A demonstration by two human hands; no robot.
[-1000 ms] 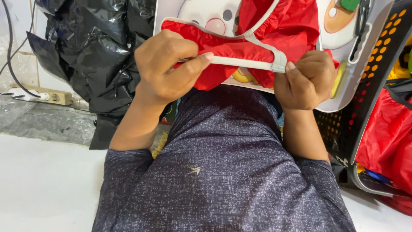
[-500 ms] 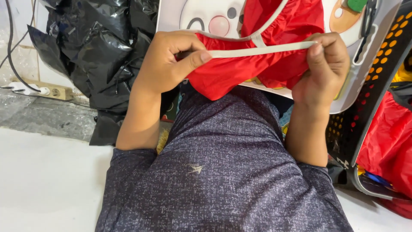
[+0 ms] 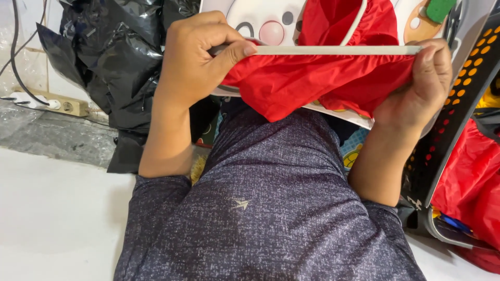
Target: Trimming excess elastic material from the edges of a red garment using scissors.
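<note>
A red fabric piece (image 3: 317, 83) with a white elastic band (image 3: 333, 50) along its top edge is held up over my lap. My left hand (image 3: 200, 57) pinches the band's left end between thumb and fingers. My right hand (image 3: 424, 83) grips the right end, and the band is stretched straight and taut between them. More of the red fabric bunches up behind the band, with a white strap curving over it. My grey speckled shirt (image 3: 271, 208) fills the lower part of the view.
A white board with a cartoon face (image 3: 271, 21) lies behind the fabric. A crumpled black plastic bag (image 3: 114, 52) sits at the left above a power strip (image 3: 47, 102). At the right stand a black perforated crate (image 3: 463, 88) and more red cloth (image 3: 469, 182). A white surface (image 3: 52, 208) lies lower left.
Both hands have pulled apart and risen, and the white band went from slack and curved to straight and taut. The red fabric now hangs below it.
</note>
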